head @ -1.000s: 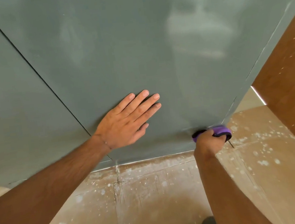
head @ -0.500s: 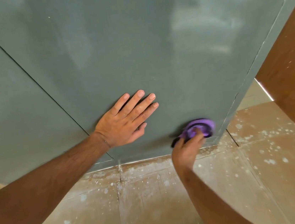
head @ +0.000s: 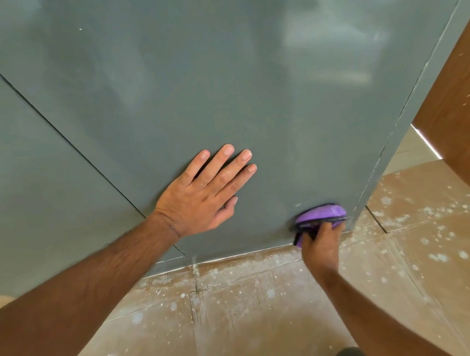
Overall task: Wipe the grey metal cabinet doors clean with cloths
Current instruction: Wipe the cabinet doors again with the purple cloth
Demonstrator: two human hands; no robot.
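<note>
Brown floor (head: 246, 324) with white paint spots runs along the bottom of a big grey metal cabinet. A brown wooden wall (head: 463, 120) stands at the right.

Wiping the right door (head: 215, 76) is the step in hand, down at its low right corner. The right hand (head: 320, 245) is closed around a purple cloth (head: 319, 214) and pushes it flat on the door, just above the bottom edge and close to the right edge. The left hand (head: 200, 196) is open, fingers spread, palm flat on the same door, not holding anything. It seems to steady the door.

Next, I think the cloth needs to slide up or to the left, pressed firmly, to reach parts not yet rubbed.

Pale cloudy smears show high up on this door. The left door (head: 20, 174) beyond the thin dark gap (head: 42, 112) looks hazy too, so plenty seems left to clean.
</note>
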